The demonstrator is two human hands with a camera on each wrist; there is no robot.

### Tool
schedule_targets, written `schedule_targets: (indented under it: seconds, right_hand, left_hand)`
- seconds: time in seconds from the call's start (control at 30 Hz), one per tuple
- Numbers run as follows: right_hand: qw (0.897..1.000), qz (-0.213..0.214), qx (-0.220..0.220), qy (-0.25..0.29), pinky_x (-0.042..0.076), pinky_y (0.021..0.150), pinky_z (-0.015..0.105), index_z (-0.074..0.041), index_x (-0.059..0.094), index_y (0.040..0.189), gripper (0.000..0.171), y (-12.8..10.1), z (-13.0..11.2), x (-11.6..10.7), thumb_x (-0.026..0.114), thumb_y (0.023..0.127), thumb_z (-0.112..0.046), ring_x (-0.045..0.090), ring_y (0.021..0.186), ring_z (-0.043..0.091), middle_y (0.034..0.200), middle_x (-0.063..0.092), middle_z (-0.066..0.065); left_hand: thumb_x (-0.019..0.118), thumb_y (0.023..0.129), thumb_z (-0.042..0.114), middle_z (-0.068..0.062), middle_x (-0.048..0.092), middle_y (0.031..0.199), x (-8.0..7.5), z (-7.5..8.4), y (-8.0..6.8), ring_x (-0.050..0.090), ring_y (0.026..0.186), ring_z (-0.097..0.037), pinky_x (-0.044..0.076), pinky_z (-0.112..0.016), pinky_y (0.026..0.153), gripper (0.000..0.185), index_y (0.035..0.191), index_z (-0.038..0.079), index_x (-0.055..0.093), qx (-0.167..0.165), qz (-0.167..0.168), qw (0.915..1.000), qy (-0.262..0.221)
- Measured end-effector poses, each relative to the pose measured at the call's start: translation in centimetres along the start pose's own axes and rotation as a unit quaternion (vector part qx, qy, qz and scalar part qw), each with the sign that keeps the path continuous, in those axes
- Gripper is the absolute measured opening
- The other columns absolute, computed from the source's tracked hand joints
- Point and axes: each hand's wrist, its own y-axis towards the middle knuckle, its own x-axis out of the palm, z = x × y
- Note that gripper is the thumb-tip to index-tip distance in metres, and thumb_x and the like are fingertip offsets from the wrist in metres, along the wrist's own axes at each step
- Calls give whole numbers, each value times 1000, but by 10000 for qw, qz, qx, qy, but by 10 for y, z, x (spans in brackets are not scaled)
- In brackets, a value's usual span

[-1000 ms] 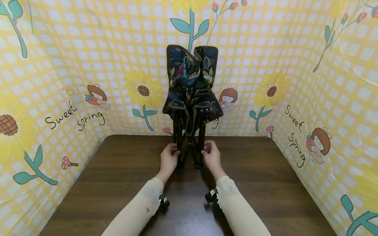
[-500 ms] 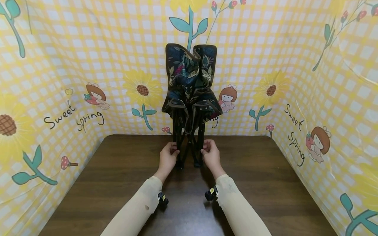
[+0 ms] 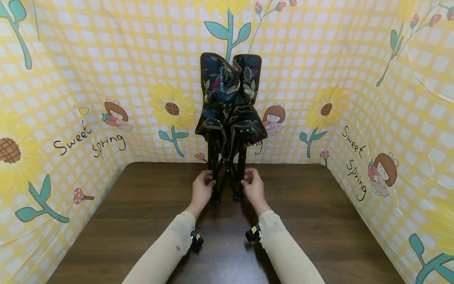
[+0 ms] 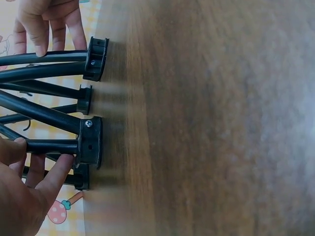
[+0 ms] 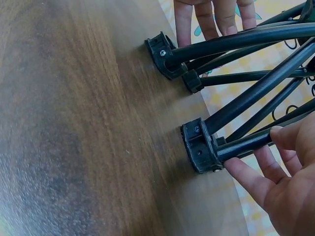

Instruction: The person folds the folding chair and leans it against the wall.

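Observation:
A folding chair (image 3: 227,88) with dark floral fabric stands upright and partly folded at the back middle of the table. Its black tube legs (image 3: 228,173) cross below the seat. On the left side, my left hand (image 3: 203,190) pinches a front leg low down, thumb on the tube and fingers behind it. My right hand (image 3: 253,188) grips the opposite leg in a like way. Up close in the left wrist view, a black plastic foot (image 4: 90,141) sits just past my left fingers. Another foot (image 5: 199,146) shows beside my right fingers. Part of the far legs is hidden behind the near ones.
The brown wooden table (image 3: 142,221) reaches back to a yellow checked cloth (image 3: 159,71) printed with flowers, which hangs behind it and along both sides. The chair's back stands close to the rear cloth. A small black camera (image 3: 253,234) is strapped on each wrist.

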Motion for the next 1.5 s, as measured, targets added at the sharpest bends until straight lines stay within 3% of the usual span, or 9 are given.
schedule_targets:
  seconds: [0.67,1.23,1.5]
  right_hand:
    - [10000,0,52,-22,51,57,29,-12,57,125,38,11,1,3,67,94,6,56,82,20,102,57,9]
    - [9999,118,-2,-50,51,55,27,-8,57,124,39,14,4,6,67,92,10,56,79,19,100,57,11]
    - [9999,72,9,-139,52,56,29,-11,56,125,37,19,5,6,66,94,8,56,79,20,102,57,11]
  left_hand:
    - [68,95,-3,-19,70,110,1,1,10,67,103,-32,56,-44,82,31,125,2,65,173,51,9998,23]
    - [68,95,-3,-19,71,110,5,-4,14,67,103,-32,56,-43,81,31,126,0,65,92,20,9999,107]
    - [68,95,-3,-18,71,110,7,-7,20,66,105,-32,54,-45,88,31,125,2,65,136,64,9998,102]
